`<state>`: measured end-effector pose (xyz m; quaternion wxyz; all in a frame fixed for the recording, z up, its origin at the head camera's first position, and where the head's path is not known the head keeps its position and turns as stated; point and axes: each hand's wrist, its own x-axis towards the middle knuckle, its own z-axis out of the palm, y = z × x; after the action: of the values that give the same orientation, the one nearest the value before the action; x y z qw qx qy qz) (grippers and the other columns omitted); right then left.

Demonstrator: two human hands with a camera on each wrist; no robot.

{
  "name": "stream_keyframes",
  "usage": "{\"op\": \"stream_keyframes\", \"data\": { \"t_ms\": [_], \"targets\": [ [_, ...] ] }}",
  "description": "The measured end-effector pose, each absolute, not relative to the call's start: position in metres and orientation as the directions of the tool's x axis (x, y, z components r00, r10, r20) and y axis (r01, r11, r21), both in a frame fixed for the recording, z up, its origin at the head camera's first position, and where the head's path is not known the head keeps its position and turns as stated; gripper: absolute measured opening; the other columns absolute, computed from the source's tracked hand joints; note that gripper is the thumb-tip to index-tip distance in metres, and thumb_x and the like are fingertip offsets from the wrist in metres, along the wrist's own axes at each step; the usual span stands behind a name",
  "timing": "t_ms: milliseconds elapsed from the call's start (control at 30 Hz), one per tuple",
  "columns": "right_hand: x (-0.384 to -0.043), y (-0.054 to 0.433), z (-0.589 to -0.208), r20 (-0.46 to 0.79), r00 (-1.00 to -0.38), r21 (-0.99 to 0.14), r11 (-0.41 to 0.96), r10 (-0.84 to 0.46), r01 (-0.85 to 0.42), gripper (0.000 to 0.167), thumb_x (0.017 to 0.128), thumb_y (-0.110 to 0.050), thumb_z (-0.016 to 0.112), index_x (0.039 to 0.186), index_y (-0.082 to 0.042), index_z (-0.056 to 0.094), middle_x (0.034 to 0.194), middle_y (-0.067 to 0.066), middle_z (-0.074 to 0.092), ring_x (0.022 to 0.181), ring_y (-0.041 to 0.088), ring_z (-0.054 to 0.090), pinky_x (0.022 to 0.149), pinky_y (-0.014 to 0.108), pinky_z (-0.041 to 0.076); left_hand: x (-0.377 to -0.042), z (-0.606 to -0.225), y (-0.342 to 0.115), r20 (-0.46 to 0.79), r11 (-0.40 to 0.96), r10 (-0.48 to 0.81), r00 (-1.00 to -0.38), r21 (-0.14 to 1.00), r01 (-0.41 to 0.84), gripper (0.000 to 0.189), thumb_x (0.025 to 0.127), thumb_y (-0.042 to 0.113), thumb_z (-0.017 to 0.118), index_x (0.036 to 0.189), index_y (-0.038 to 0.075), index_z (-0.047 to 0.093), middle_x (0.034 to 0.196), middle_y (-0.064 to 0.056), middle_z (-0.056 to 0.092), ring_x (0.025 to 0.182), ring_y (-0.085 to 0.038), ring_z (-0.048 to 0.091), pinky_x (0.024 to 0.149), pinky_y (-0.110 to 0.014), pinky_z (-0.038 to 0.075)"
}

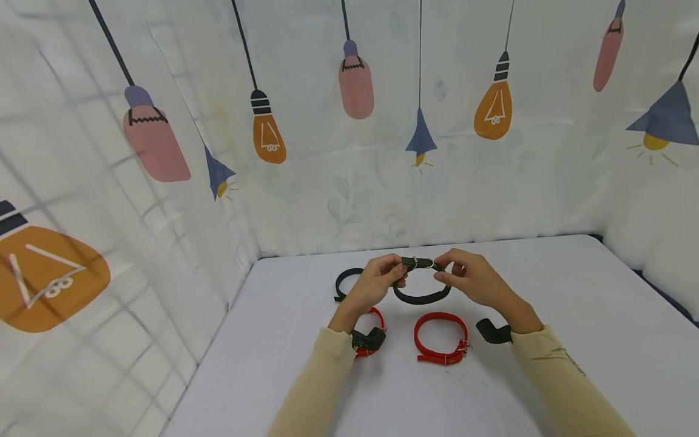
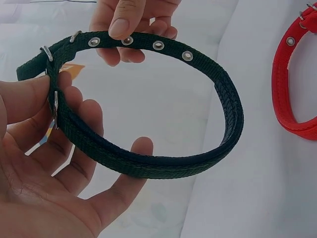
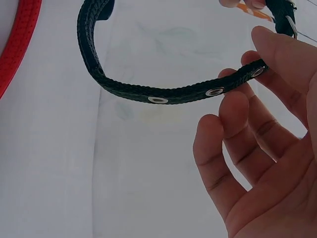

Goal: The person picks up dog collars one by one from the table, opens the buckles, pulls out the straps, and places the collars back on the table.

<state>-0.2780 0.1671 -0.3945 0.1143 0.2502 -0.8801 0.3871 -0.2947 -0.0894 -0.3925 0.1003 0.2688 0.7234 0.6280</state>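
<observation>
A dark green buckled collar with metal eyelets hangs as a closed loop between both hands above the table. My left hand pinches it at the buckle end, thumb against the strap, and the left wrist view shows the buckle and a loose tip there. With thumb and fingers, my right hand grips the eyelet stretch of the strap. Several eyelets show in the right wrist view, the lower fingers spread beneath them.
On the white table lie a red collar below the hands, another red collar partly hidden by the left wrist, and a black collar behind the left hand. A fabric wall printed with lamps stands behind the table.
</observation>
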Motion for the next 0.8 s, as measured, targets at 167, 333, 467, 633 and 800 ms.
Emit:
{"op": "stream_keyframes", "data": {
  "t_ms": [167,333,467,633,800],
  "targets": [
    [-0.279,0.17,-0.394,0.395,-0.849,-0.624,0.575,-0.352,-0.529,0.022,0.093,-0.016,0.076,0.114,-0.011,0.073,0.099,0.001,0.07,0.076,0.013,0.057,0.066,0.027,0.049,-0.295,-0.393,-0.089,0.19,0.084,0.514,-0.836,0.959,0.27,0.023,0.107,0.014,0.054,0.114,-0.007,0.06,0.095,-0.007,0.058,0.084,-0.022,0.06,0.085,-0.025,0.053],
    [-0.279,0.173,-0.393,0.395,-0.847,-0.622,0.575,-0.355,-0.531,0.021,0.093,-0.017,0.076,0.113,-0.011,0.073,0.101,0.001,0.071,0.077,0.011,0.06,0.07,0.029,0.052,-0.297,-0.394,-0.089,0.186,0.103,0.521,-0.833,0.955,0.278,0.024,0.107,0.015,0.055,0.116,-0.006,0.061,0.095,-0.006,0.058,0.085,-0.022,0.06,0.086,-0.026,0.052],
    [-0.28,0.177,-0.393,0.383,-0.854,-0.628,0.579,-0.353,-0.521,0.02,0.094,-0.018,0.076,0.113,-0.012,0.073,0.101,0.002,0.072,0.077,0.011,0.062,0.07,0.029,0.053,-0.298,-0.394,-0.091,0.189,0.102,0.508,-0.84,0.956,0.277,0.024,0.106,0.017,0.056,0.117,-0.004,0.063,0.096,-0.01,0.06,0.086,-0.024,0.062,0.087,-0.026,0.053],
    [-0.279,0.19,-0.389,0.34,-0.881,-0.642,0.604,-0.328,-0.472,0.022,0.095,-0.021,0.075,0.115,-0.012,0.073,0.107,0.007,0.071,0.083,0.015,0.063,0.071,0.032,0.053,-0.298,-0.392,-0.095,0.188,0.078,0.492,-0.85,0.963,0.258,0.028,0.107,0.017,0.055,0.121,-0.006,0.063,0.099,-0.015,0.059,0.085,-0.023,0.063,0.088,-0.027,0.055],
    [-0.278,0.204,-0.385,0.317,-0.903,-0.646,0.631,-0.29,-0.429,0.018,0.096,-0.025,0.073,0.112,-0.015,0.074,0.103,0.005,0.072,0.086,0.018,0.061,0.071,0.032,0.05,-0.299,-0.391,-0.097,0.186,0.055,0.471,-0.862,0.969,0.24,0.03,0.108,0.017,0.053,0.122,-0.008,0.061,0.093,-0.004,0.059,0.086,-0.017,0.062,0.09,-0.03,0.057]
  ]
}}
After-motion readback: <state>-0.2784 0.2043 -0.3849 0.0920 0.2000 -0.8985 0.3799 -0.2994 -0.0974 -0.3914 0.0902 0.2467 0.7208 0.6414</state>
